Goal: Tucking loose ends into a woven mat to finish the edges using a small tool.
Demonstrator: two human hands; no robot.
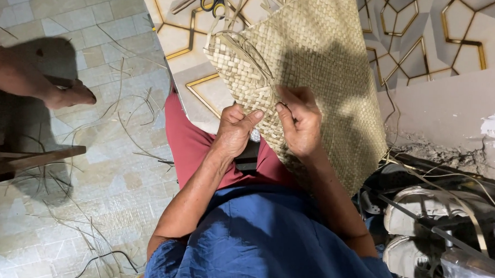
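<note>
Head view shows a woven straw mat (321, 65) at frame centre, draped over the lap. Left hand (235, 130) pinches its lower edge, grip narrow on the weave; right hand (300, 121) presses fingers closed on it just beside. Scissors (214, 1) lie top centre; straw scraps (111, 123) litter the tiled floor (54, 17) at left.

Woven mat (321, 65): one, straw-coloured. Hands on the mat: two, a left hand (234, 130) and a right hand (298, 120), both of the wearer. Scissors (213, 1): one pair, yellow and black handles. Foot (68, 94) of another person: one. Wooden stool (33, 159): one, partly seen. White shoes (420, 208): two at least. Loose straw strips (133, 124) on the floor: many, too tangled to count.
</note>
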